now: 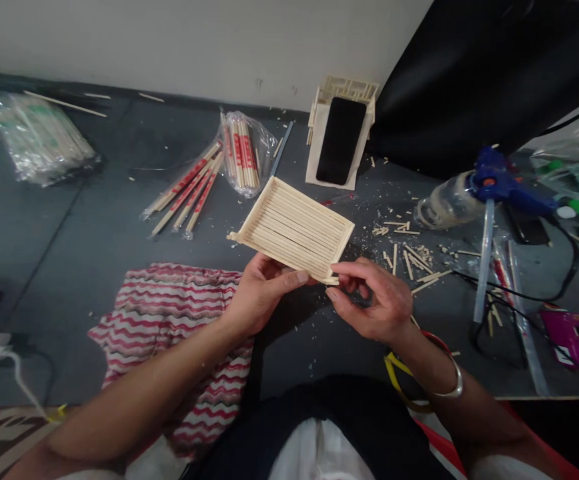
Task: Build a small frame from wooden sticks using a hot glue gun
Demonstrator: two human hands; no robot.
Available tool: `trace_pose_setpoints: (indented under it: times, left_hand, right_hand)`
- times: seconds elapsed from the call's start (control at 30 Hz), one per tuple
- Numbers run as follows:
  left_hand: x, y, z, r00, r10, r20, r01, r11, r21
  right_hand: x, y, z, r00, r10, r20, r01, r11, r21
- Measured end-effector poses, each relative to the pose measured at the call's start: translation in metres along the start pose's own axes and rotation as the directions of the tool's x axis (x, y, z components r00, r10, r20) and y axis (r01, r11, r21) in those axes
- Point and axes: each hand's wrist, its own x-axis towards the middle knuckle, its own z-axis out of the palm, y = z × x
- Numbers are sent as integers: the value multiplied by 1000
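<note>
A shallow tray of pale wooden sticks (297, 230), laid side by side with a low rim, is held tilted above the dark table. My left hand (264, 293) is closed on its near edge, thumb on top and the other fingers underneath, partly hidden. At the tray's near right corner, where short stick ends jut out, my right hand (372, 297) pinches with thumb and index finger. Another short stub sticks out at the tray's left corner.
Bundled sticks in plastic (242, 153) and a larger bag of sticks (42, 140) lie behind. A phone (342, 140) leans on a stick-built stand. At right are cut stick pieces (414, 260), a blue glue gun (507, 180) and a bottle (447, 200). A striped cloth (169, 320) lies left.
</note>
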Motion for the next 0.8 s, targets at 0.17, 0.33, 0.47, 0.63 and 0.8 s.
trace_pose_setpoints:
  times: [0.17, 0.33, 0.47, 0.63, 0.8]
  left_hand:
    - [0, -2, -1, 1000, 6, 17, -7, 1000, 9]
    - [0, -2, -2, 1000, 4, 13, -4, 1000, 20]
    - [-1, -3, -3, 1000, 4, 16, -5, 1000, 19]
    - [-1, -3, -4, 1000, -3, 17, 3, 1000, 26]
    - [0, -4, -4, 1000, 6, 21, -7, 1000, 18]
  right_hand:
    - [2, -2, 1, 1000, -24, -13, 24, 999, -26]
    - [3, -3, 1, 999, -39, -8, 39, 999, -31]
    - [3, -5, 0, 999, -37, -7, 36, 999, -26]
    - [3, -5, 0, 1000, -19, 8, 19, 999, -28]
    - [2, -4, 0, 1000, -22, 4, 22, 999, -39]
